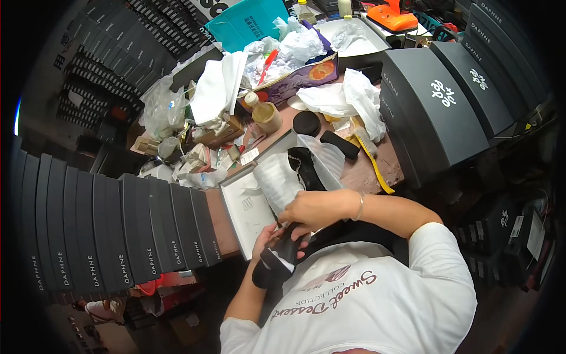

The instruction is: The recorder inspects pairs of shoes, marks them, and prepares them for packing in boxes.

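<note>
My left hand (266, 240) is wrapped around a black shoe (268, 272) with a pale inside, held low in front of my white shirt. From above, my right hand (315, 209) closes its fingers on the same shoe, whose upper end is partly hidden by both hands. Just beyond, an open shoe box (239, 203) with a pale inside lies on the bench. White foam wrap (274, 180) spreads over it, and another black shoe (302, 168) rests partly in this wrap, close to my right wrist.
Dark shoe boxes (109, 230) stand in a row at the left, and more boxes (424, 112) at the right. A yellow-handled brush (372, 156), a round black tin (306, 124) and a jar (267, 118) sit on the bench. Behind them is a purple carton (295, 82) of crumpled paper.
</note>
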{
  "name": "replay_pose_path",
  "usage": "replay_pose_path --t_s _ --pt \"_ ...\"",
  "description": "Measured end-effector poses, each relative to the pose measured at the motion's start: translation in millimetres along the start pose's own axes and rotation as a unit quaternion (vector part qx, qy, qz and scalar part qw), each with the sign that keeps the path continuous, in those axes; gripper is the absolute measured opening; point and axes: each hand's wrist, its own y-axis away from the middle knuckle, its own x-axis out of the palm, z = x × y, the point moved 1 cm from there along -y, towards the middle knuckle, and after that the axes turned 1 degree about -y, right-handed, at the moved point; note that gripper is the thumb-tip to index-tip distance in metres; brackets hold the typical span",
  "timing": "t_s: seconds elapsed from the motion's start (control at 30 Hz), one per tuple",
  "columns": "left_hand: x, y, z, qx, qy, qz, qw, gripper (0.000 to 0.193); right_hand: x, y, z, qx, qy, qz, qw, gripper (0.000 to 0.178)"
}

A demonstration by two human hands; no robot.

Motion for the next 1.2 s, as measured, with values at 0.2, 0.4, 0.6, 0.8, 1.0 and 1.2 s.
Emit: replay_pose_path --t_s 0.2,0.4,0.6,0.8,1.0,1.2 --pt "33 -49 -45 -0.203 -0.22 0.107 0.948 0.048 -23 76 13 0.054 -0.013 -0.03 0.998 0.073" --pt "148 -192 -102 0.372 -0.917 -0.067 0.126 0.072 -4 165 -16 0.239 -0.273 -0.219 0.906 0.084" --pt "110 -332 -160 0.337 -0.911 -0.099 0.217 0.025 42 195 -13 0.283 -0.508 -0.381 0.719 0.078" --pt "175 -141 -189 0.443 -0.698 -0.033 0.562 0.024 28 203 -32 0.287 -0.406 -0.341 0.797 0.069" --pt "113 49 -183 0.29 -0.616 -0.084 0.728 0.017 -5 152 -5 0.14 -0.51 -0.27 0.805 0.093" --pt "1 77 -232 0.379 -0.787 -0.429 0.232 0.032 31 111 27 0.184 -0.535 -0.159 0.809 0.089"
